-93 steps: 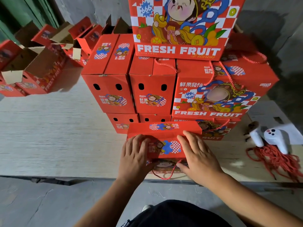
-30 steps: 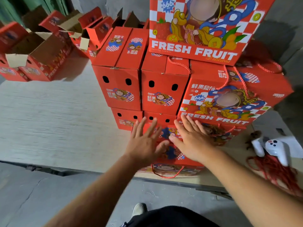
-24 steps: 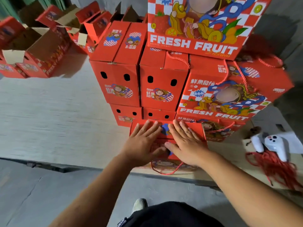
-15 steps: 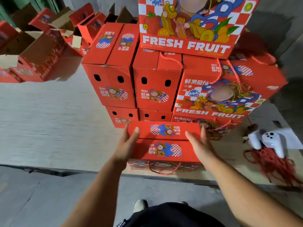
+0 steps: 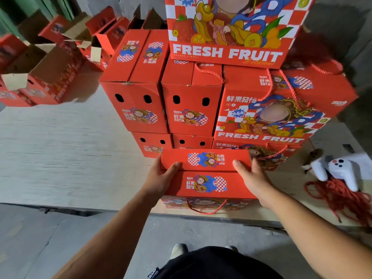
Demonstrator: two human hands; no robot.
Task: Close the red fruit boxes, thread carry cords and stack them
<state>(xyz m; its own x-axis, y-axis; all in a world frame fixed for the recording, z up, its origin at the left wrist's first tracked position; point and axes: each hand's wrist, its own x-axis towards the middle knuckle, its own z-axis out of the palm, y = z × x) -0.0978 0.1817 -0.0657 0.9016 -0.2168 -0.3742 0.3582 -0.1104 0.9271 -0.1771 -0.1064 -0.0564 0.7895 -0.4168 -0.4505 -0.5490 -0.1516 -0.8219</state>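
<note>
A closed red fruit box [image 5: 207,184] lies at the table's near edge, with its red carry cord [image 5: 205,210] looping down the front face. My left hand [image 5: 159,178] grips its left end, thumb on the top flap and fingers round the side. At the right end my right hand [image 5: 253,178] holds it the same way, thumb on top and fingers hidden behind the box. Directly behind it rises a stack of closed red boxes [image 5: 138,101], some with cords, topped by a large "FRESH FRUIT" box [image 5: 227,53].
Several open, unfolded red boxes [image 5: 40,77] sit at the far left of the pale table [image 5: 60,158]. To the right lie a heap of loose red cords [image 5: 340,198] and white controllers [image 5: 338,170]. The concrete floor and my shoes show below the table edge.
Both hands pressed flat on the box's top flaps a second ago. They have since moved apart to the box's two ends and taken hold of it there.
</note>
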